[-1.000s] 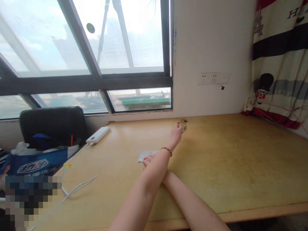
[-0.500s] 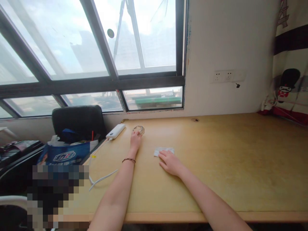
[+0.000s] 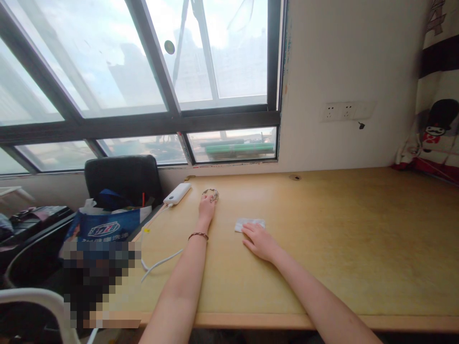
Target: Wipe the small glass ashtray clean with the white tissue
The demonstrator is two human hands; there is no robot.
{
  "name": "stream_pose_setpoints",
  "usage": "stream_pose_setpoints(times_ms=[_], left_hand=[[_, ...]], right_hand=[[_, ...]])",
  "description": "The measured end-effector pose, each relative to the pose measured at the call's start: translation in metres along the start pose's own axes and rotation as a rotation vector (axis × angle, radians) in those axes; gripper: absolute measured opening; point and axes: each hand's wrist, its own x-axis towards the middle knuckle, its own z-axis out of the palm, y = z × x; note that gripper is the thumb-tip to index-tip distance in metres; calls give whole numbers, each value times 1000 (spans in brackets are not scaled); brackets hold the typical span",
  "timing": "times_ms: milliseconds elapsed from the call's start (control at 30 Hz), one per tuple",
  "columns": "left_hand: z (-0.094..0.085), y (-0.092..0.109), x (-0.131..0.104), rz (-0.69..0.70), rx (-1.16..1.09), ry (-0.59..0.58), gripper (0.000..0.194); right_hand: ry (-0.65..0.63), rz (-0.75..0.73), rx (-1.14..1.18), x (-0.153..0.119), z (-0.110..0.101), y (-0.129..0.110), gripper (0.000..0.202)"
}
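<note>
At the far left part of the wooden table, my left hand (image 3: 207, 208) is closed on a thin, ring-shaped loop (image 3: 215, 195) that looks like metal or wire. Its exact kind is too small to make out, and my fingers hide part of it. A braided bracelet circles my left wrist. My right hand (image 3: 261, 241) lies flat, palm down, with its fingertips over a small white folded tissue or cloth (image 3: 239, 225). The fingers cover the tissue's near edge, while its far edge and left corner show on the table (image 3: 340, 239).
Left of my left hand lies a white power bank (image 3: 178, 194) with a white cable (image 3: 161, 262) running along the table's left edge. Beyond that edge stand a black chair (image 3: 122, 177) and a blue bag (image 3: 103, 229). A window and wall sockets (image 3: 339, 111) are behind.
The whole scene sits slightly farther right in the view, so the camera has turned a little left. Both hands keep their places at the loop and the tissue.
</note>
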Motion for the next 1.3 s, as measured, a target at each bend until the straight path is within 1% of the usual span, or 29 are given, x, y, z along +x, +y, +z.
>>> stream_pose_setpoints(times_ms=[267,367,467,533,567,600,667,733,800,833,900,933,1000,1133,1233,1300], left_hand=[[-3,6,-2,13,28,-1,23],[-9,12,-7,-1,58,13,31],[-18,27,-15,37,106,108,43],[-23,45,-26,124,131,158,39],[-26,56,-35,182,136,154,35],[-27,68,-46,247,137,118,31],[-29,92,-77,394,123,-40,26],[-30,112,-116,544,89,-209,28],[-31,124,-152,606,82,-289,31],[-32,126,-167,631,97,-332,34],[-38,122,-186,622,134,-379,42],[-41,117,-191,609,156,-397,45],[-50,101,-192,568,198,-409,46],[-70,55,-184,482,257,-370,44],[-83,20,-179,462,265,-369,43],[-90,1,-177,452,267,-368,42]], right_hand=[[3,0,-9,0,0,-1,34],[4,5,5,0,2,1,36],[31,15,41,1,4,3,42],[95,46,74,2,4,6,42],[144,69,91,3,4,8,40],[202,97,105,3,2,10,38],[324,167,118,2,-1,17,37],[423,249,114,1,-6,26,36],[486,330,103,-2,-10,37,35],[506,367,98,-4,-12,42,35],[533,435,92,-7,-13,50,34],[544,463,92,-9,-14,54,34],[557,500,99,-13,-13,58,33],[547,578,120,-18,-12,61,31],[529,636,129,-20,-12,61,30],[525,646,130,-20,-12,61,29]])
